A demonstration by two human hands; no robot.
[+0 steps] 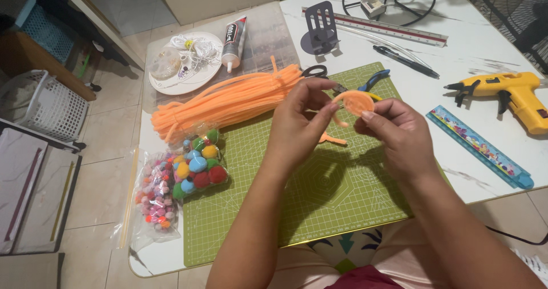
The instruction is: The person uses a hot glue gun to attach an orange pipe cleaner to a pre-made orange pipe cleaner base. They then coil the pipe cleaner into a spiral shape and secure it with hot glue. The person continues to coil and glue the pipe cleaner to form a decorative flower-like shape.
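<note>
Above a green cutting mat (342, 197), both hands pinch an orange pipe cleaner coil (355, 102) wound into a flat spiral. My left hand (297, 123) grips its left side, where a loose tail hangs down. My right hand (394, 132) holds the right edge with thumb and fingertips. A big bundle of orange pipe cleaners (228, 102) lies on the mat's far left corner. Scissors (319, 72) and blue-handled pliers (371, 81) lie just behind the hands.
Bags of coloured pompoms (200, 166) and small beads (155, 195) lie at the left. A yellow glue gun (514, 95), patterned ruler (479, 146), pen (405, 61), long scale ruler (388, 27), glue tube (233, 41) and plate (185, 63) sit on the white table. A white basket (43, 103) stands on the floor.
</note>
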